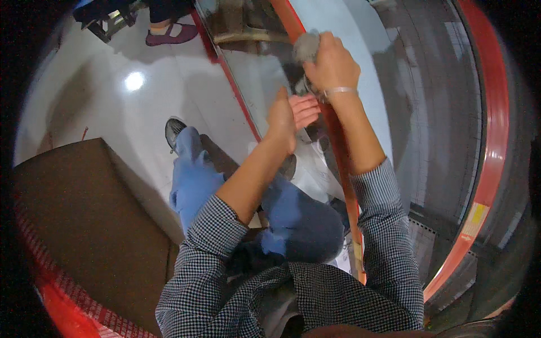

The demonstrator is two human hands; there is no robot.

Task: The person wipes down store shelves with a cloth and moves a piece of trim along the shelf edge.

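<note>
My right hand (334,61) is closed around a wad of grey cloth-like material (306,46). It is blurred, so I cannot tell exactly what it is. The wad lies over a red edge strip (334,131), beside a pale surface (351,38). A clear band circles the right wrist. Lower and to the left, my left hand (291,114) is held with its thumb raised and fingers extended, nothing in it. Its fingertips come close to the red strip; whether they touch is unclear. A glass panel (249,72) lies beyond the left hand.
A brown padded seat or box (93,203) stands at my left. Another person's purple shoe (173,34) rests on the shiny pale floor (139,105), near a dark stool (110,21). At right, a curved red frame (494,139) borders dark glass (435,105).
</note>
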